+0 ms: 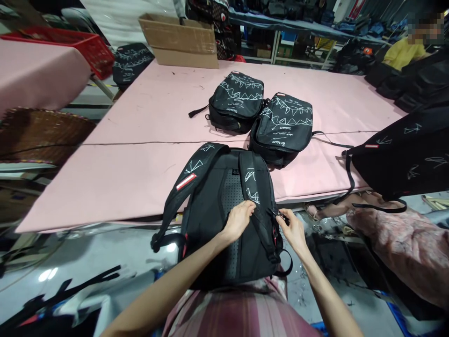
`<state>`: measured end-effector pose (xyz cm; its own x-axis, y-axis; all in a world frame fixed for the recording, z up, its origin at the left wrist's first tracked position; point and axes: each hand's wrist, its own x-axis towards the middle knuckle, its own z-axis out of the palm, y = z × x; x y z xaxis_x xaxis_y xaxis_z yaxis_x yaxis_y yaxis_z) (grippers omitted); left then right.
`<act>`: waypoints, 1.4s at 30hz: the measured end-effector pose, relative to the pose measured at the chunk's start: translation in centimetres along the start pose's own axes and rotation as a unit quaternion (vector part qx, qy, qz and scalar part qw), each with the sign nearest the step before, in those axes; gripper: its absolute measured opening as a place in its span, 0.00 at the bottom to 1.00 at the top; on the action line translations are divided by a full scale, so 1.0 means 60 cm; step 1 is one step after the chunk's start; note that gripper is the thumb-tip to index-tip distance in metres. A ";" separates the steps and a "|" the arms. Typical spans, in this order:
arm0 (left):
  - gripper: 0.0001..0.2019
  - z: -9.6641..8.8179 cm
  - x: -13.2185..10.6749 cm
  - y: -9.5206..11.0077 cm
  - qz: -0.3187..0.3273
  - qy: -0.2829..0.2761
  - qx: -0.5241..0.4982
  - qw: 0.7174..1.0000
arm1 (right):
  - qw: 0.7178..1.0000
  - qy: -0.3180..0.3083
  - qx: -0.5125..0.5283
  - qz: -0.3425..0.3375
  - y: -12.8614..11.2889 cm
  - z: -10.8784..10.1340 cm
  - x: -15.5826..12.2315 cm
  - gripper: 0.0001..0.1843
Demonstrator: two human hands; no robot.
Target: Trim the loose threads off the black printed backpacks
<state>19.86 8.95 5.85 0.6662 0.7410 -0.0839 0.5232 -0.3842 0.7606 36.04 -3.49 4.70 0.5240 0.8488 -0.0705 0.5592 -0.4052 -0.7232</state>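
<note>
Head view: both hands [238, 219] [290, 228] grip backpack [224, 220] at table edge [105, 222].

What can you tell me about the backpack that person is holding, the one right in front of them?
The backpack is black, seemingly fabric, and lies back-side up, half on the pink table edge and half on the person's lap. Its back panel has a perforated mesh strip down the middle. Two padded straps carry white scribbled drawings; the left one has a red and white tag. The left hand rests on the right strap, while the right hand pinches a small dark part at the bag's right edge, possibly a zipper pull or buckle.
</note>
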 end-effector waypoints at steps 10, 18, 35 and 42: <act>0.08 0.031 0.011 0.053 0.044 0.003 0.254 0.966 | 0.992 0.038 0.118 0.026 0.037 0.035 -0.008 0.17; 0.08 0.026 0.016 0.040 -0.004 -0.020 0.110 0.994 | 0.996 0.038 0.042 -0.068 0.031 0.012 -0.004 0.13; 0.10 -0.013 0.050 0.053 0.052 -0.071 0.233 0.969 | 0.989 0.031 0.143 0.021 0.057 0.030 -0.001 0.15; 0.07 0.032 0.037 0.076 -0.004 -0.085 0.217 0.972 | 0.990 0.045 0.128 0.024 0.051 0.030 0.003 0.15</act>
<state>24.75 7.77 7.88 0.7205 0.6571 -0.2217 0.6789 -0.6030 0.4189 36.70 -3.95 1.25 0.6081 0.7919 -0.0556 0.3573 -0.3356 -0.8716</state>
